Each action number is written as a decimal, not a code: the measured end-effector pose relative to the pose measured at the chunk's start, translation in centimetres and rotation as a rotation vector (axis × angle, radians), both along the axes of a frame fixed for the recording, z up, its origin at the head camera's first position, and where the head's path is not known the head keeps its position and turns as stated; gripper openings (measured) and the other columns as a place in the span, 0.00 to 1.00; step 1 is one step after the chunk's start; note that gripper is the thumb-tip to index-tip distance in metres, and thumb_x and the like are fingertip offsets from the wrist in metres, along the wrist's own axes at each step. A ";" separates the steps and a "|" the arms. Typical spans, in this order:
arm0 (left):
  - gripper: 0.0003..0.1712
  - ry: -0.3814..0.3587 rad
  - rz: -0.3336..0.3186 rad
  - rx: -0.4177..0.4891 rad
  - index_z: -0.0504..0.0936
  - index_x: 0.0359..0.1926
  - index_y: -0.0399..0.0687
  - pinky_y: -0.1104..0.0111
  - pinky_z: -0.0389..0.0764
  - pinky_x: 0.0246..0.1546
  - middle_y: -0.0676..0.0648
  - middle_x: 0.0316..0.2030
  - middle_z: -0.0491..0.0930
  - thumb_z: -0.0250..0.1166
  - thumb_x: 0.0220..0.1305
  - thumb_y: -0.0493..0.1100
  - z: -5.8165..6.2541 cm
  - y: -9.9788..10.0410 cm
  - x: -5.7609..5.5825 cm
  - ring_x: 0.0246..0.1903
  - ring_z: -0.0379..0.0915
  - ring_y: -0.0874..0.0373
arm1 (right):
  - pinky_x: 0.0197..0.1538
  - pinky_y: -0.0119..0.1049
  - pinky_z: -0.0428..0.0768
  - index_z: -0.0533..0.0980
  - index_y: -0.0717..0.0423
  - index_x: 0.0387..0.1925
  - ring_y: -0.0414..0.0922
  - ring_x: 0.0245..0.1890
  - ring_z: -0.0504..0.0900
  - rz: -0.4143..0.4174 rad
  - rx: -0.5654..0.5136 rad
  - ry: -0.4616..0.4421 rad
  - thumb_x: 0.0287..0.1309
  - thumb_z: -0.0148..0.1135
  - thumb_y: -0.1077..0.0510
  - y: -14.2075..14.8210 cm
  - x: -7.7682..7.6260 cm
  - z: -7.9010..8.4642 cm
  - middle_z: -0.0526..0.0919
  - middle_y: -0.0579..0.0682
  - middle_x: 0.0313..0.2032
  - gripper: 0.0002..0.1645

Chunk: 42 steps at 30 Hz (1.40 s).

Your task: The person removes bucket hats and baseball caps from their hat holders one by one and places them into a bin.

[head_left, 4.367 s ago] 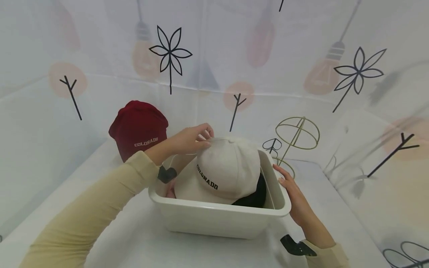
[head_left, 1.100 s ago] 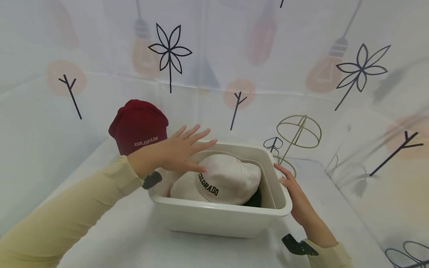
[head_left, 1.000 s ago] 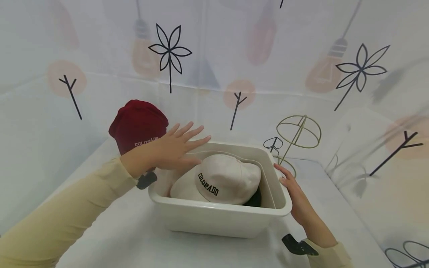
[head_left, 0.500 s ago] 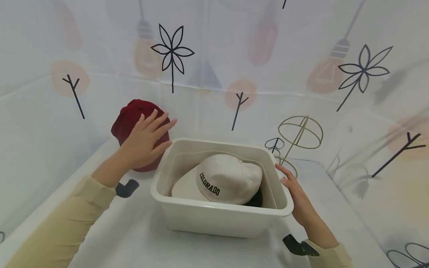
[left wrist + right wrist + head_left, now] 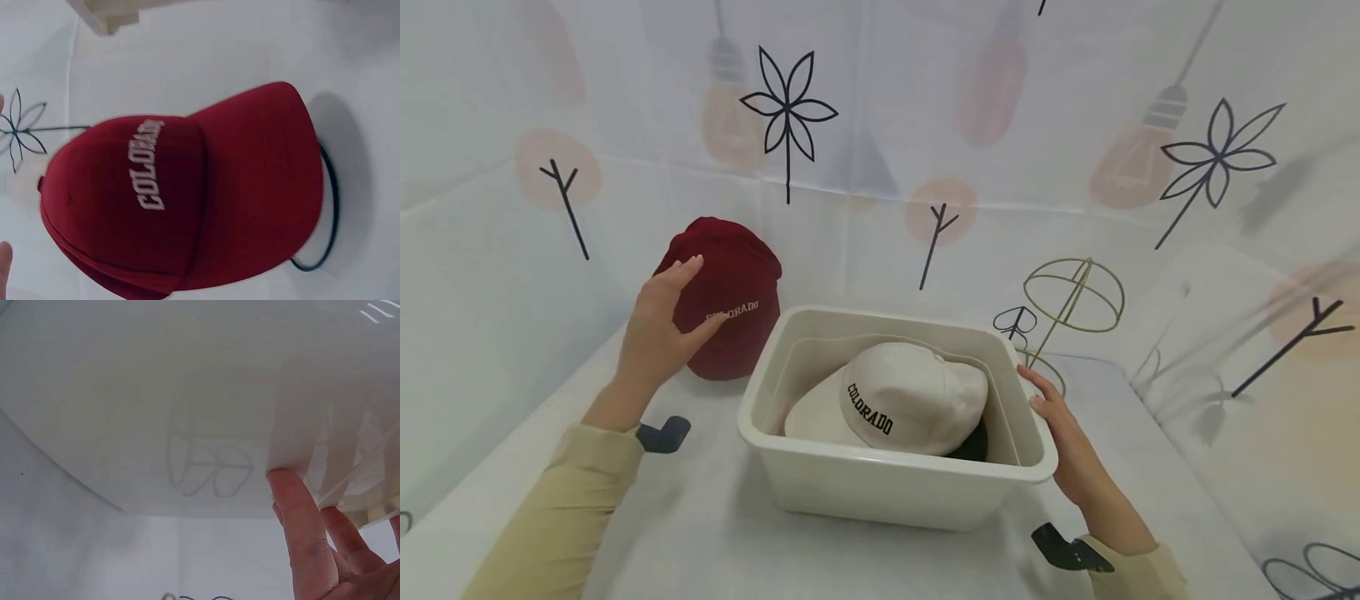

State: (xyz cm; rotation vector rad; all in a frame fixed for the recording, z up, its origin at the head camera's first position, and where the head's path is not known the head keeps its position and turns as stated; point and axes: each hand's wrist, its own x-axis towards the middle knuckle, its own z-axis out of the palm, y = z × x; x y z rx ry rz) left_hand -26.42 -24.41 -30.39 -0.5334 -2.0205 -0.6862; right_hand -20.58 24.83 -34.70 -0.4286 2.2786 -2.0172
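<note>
A red baseball cap [image 5: 733,287] lettered COLORADO stands upright at the back left, brim down. Spread in front of its left side is my left hand [image 5: 655,325], thumb and fingers apart, holding nothing. The left wrist view shows the whole cap [image 5: 144,200] and the dark wire ring [image 5: 332,212] of its stand behind the brim. A white COLORADO cap [image 5: 898,400] lies in the white plastic bin [image 5: 880,492], on top of something dark [image 5: 973,446]. My right hand [image 5: 1067,446] rests at the bin's right rim, fingertips touching the outer wall [image 5: 219,394].
Beyond the bin's back right corner stands a gold wire stand [image 5: 1071,300] with a round domed top. A white cover [image 5: 685,517] lies over the table. A printed cloth backdrop [image 5: 880,108] rises close behind the red cap and the stand.
My left hand has let go of the white cap, which now sits lower in the bin, and moved left to the red cap. My right hand has stayed at the bin.
</note>
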 end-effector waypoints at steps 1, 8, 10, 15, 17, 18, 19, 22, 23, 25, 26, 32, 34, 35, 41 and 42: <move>0.42 0.000 0.007 0.020 0.67 0.63 0.39 0.53 0.61 0.61 0.40 0.59 0.69 0.73 0.44 0.32 -0.3 -0.3 -0.1 0.58 0.62 0.41 | 0.46 0.36 0.75 0.46 0.42 0.71 0.38 0.52 0.69 -0.001 0.001 -0.001 0.72 0.34 0.48 0.0 0.0 0.0 0.54 0.48 0.63 0.29; 0.40 -0.055 0.081 0.202 0.68 0.61 0.41 0.61 0.66 0.46 0.38 0.54 0.69 0.74 0.45 0.35 -2.0 -1.3 -1.6 0.51 0.62 0.44 | 0.46 0.36 0.76 0.47 0.42 0.71 0.38 0.52 0.69 -0.005 -0.001 0.007 0.72 0.33 0.48 0.3 0.0 -0.1 0.54 0.48 0.63 0.29; 0.39 -0.092 0.108 0.253 0.68 0.61 0.40 0.60 0.64 0.45 0.38 0.54 0.67 0.73 0.46 0.36 -2.2 -1.7 -2.0 0.52 0.61 0.45 | 0.46 0.36 0.76 0.47 0.42 0.71 0.38 0.52 0.69 -0.002 -0.008 0.008 0.72 0.33 0.48 0.2 0.0 0.0 0.54 0.48 0.63 0.29; 0.40 -0.239 0.167 0.358 0.66 0.62 0.41 0.52 0.60 0.57 0.39 0.59 0.63 0.72 0.50 0.44 -1.9 -2.7 -2.8 0.60 0.53 0.49 | 0.46 0.36 0.76 0.48 0.43 0.71 0.38 0.52 0.69 -0.003 -0.017 0.013 0.72 0.34 0.49 0.0 -0.2 0.1 0.56 0.47 0.62 0.29; 0.42 -0.310 0.178 0.389 0.64 0.64 0.41 0.50 0.57 0.60 0.40 0.61 0.59 0.72 0.51 0.48 -1.7 -2.9 -3.1 0.63 0.49 0.49 | 0.46 0.36 0.76 0.48 0.42 0.71 0.38 0.51 0.70 -0.005 -0.022 0.008 0.72 0.34 0.49 -0.1 -0.2 0.0 0.56 0.47 0.61 0.28; 0.43 -0.349 0.181 0.402 0.62 0.65 0.42 0.49 0.55 0.61 0.40 0.63 0.57 0.71 0.51 0.50 -1.7 -3.1 -3.2 0.64 0.46 0.49 | 0.46 0.36 0.76 0.48 0.43 0.71 0.38 0.51 0.70 -0.003 -0.023 0.008 0.72 0.34 0.49 -0.1 -0.3 0.0 0.56 0.47 0.62 0.28; 0.45 -0.384 0.184 0.410 0.60 0.66 0.43 0.48 0.54 0.61 0.39 0.64 0.54 0.70 0.52 0.51 -1.7 -3.2 -3.3 0.65 0.44 0.49 | 0.46 0.36 0.76 0.48 0.43 0.71 0.38 0.52 0.69 -0.001 -0.024 0.007 0.72 0.33 0.49 -0.1 -0.3 0.0 0.56 0.47 0.62 0.29; 0.48 -0.452 0.180 0.430 0.56 0.69 0.43 0.45 0.51 0.62 0.38 0.66 0.48 0.69 0.52 0.53 -1.8 -3.6 -3.7 0.67 0.38 0.48 | 0.47 0.37 0.75 0.47 0.43 0.71 0.39 0.52 0.69 0.001 -0.024 0.008 0.72 0.33 0.49 -0.1 -0.4 -0.1 0.55 0.48 0.62 0.29; 0.49 -0.467 0.175 0.437 0.55 0.69 0.44 0.44 0.51 0.62 0.38 0.67 0.47 0.69 0.52 0.54 -1.8 -3.7 -3.8 0.67 0.37 0.48 | 0.47 0.37 0.75 0.47 0.43 0.71 0.39 0.52 0.69 0.001 -0.023 0.009 0.72 0.33 0.48 0.0 -0.4 -0.1 0.55 0.48 0.62 0.29; 0.50 -0.489 0.156 0.455 0.54 0.70 0.45 0.45 0.50 0.62 0.38 0.67 0.44 0.69 0.53 0.54 -2.0 -3.7 -4.1 0.67 0.36 0.48 | 0.47 0.37 0.75 0.47 0.42 0.71 0.39 0.52 0.69 -0.004 -0.023 0.007 0.71 0.34 0.48 0.1 -0.3 -0.2 0.55 0.48 0.62 0.29; 0.50 -0.499 0.148 0.461 0.53 0.70 0.46 0.45 0.50 0.63 0.38 0.68 0.44 0.69 0.53 0.55 -2.1 -3.6 -4.3 0.67 0.36 0.47 | 0.46 0.37 0.76 0.48 0.42 0.71 0.39 0.52 0.70 -0.010 -0.024 0.009 0.71 0.34 0.48 0.1 -0.3 -0.2 0.56 0.48 0.61 0.29; 0.46 -0.514 0.122 0.479 0.57 0.70 0.49 0.45 0.48 0.63 0.38 0.68 0.44 0.67 0.55 0.55 -2.7 -3.4 -4.6 0.68 0.38 0.46 | 0.46 0.36 0.76 0.49 0.44 0.71 0.38 0.51 0.71 -0.004 -0.032 0.030 0.72 0.34 0.49 0.2 -0.2 -0.5 0.59 0.47 0.59 0.28; 0.44 -0.516 0.127 0.485 0.58 0.69 0.47 0.46 0.48 0.63 0.39 0.68 0.46 0.66 0.56 0.55 -2.8 -3.3 -4.6 0.68 0.39 0.47 | 0.46 0.36 0.76 0.50 0.43 0.70 0.38 0.51 0.70 0.002 -0.035 0.031 0.72 0.34 0.49 0.2 -0.1 -0.6 0.59 0.47 0.59 0.28; 0.44 -0.518 0.133 0.488 0.59 0.69 0.46 0.46 0.49 0.64 0.39 0.68 0.47 0.66 0.56 0.55 -2.8 -3.3 -4.6 0.68 0.40 0.47 | 0.46 0.36 0.76 0.50 0.43 0.70 0.38 0.51 0.70 0.004 -0.037 0.029 0.72 0.34 0.49 0.2 -0.1 -0.6 0.59 0.47 0.59 0.28; 0.35 -0.555 0.152 0.663 0.66 0.63 0.38 0.58 0.53 0.65 0.42 0.67 0.57 0.63 0.61 0.51 -2.2 -2.9 -4.7 0.67 0.49 0.50 | 0.46 0.36 0.76 0.49 0.43 0.71 0.39 0.51 0.70 -0.007 -0.032 0.031 0.71 0.34 0.49 0.1 -0.2 -0.6 0.59 0.47 0.60 0.28; 0.31 -0.559 0.150 0.707 0.69 0.61 0.38 0.60 0.56 0.64 0.43 0.66 0.60 0.62 0.61 0.50 -1.9 -2.8 -4.7 0.66 0.51 0.51 | 0.46 0.36 0.76 0.49 0.43 0.71 0.39 0.51 0.70 -0.008 -0.030 0.034 0.71 0.34 0.49 0.1 -0.2 -0.6 0.59 0.47 0.60 0.28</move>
